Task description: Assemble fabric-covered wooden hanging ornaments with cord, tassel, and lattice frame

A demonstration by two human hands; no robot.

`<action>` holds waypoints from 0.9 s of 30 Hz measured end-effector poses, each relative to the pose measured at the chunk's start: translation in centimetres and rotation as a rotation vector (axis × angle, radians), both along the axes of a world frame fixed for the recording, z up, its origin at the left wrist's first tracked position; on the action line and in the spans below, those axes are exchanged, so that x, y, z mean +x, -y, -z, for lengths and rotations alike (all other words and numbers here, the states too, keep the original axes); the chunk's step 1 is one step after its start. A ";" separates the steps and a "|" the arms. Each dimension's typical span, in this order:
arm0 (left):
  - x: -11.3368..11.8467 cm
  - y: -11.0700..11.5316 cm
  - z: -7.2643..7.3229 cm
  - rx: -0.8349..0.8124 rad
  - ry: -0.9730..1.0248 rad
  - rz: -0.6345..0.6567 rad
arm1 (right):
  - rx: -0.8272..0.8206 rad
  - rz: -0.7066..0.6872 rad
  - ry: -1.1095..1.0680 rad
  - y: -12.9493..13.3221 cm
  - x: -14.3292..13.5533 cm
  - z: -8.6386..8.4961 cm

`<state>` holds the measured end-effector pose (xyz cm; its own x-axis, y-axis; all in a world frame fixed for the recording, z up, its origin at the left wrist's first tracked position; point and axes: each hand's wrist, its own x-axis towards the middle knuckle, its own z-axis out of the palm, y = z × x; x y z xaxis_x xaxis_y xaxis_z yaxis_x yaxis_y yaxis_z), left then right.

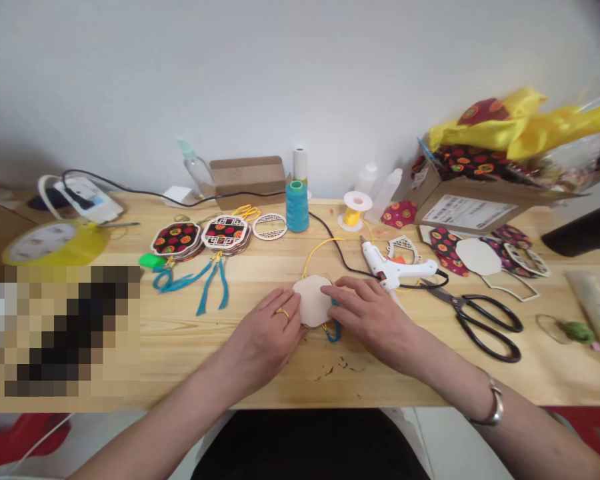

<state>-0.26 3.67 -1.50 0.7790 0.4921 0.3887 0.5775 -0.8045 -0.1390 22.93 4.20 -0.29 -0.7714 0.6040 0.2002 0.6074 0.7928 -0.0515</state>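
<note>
one head-worn camera looks forward and down from close above the bench (pixel 180 360), facing the wall (pixel 280 80) behind it, forearms entering from the bottom edge.

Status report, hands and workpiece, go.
Left hand and right hand flat on the pale cutout, one each side. Yellow cord trails from it. Glue gun lies just beside right hand.

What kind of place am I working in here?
Probably a home craft table against a plain wall: a white hot glue gun, black-handled scissors, a teal thread spool and finished fabric-covered ornaments with teal tassels lie on the pale wooden tabletop.
</note>
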 end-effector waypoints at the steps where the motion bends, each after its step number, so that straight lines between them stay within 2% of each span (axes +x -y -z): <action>1: 0.1 0.0 0.1 0.004 0.009 -0.009 | 0.013 0.004 0.009 0.2 -0.1 -0.1; 4: 0.0 0.0 0.5 -0.006 0.023 -0.015 | -0.098 0.026 0.070 1.6 -0.1 -1.6; 7: -0.3 -0.1 0.8 -0.021 0.034 -0.009 | -0.444 0.006 0.143 3.2 0.4 -4.2; 9: -0.4 -0.1 0.8 -0.023 0.050 -0.011 | -0.663 0.039 0.081 3.4 0.8 -5.6; 11: -0.3 -0.1 0.8 -0.030 0.060 -0.016 | -0.724 0.126 -0.079 2.6 0.9 -5.8; 14: -0.1 -0.1 0.6 -0.042 0.063 -0.020 | -0.523 0.276 -0.321 0.4 0.3 -4.1; 16: -0.1 0.0 0.4 -0.052 0.072 -0.022 | -0.441 0.250 -0.352 -1.0 -0.2 -2.5; 21: -0.1 0.0 0.1 -0.096 0.088 -0.019 | -0.420 0.109 -0.361 -2.0 -0.8 0.4; 27: -0.1 0.0 0.0 -0.117 0.139 -0.043 | -0.393 0.135 -0.338 -1.9 -0.7 1.3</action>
<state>-0.38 3.65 -1.46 0.6987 0.5722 0.4293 0.6191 -0.7844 0.0377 22.23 6.10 -1.57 -0.6134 0.7728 0.1629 0.6009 0.5905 -0.5387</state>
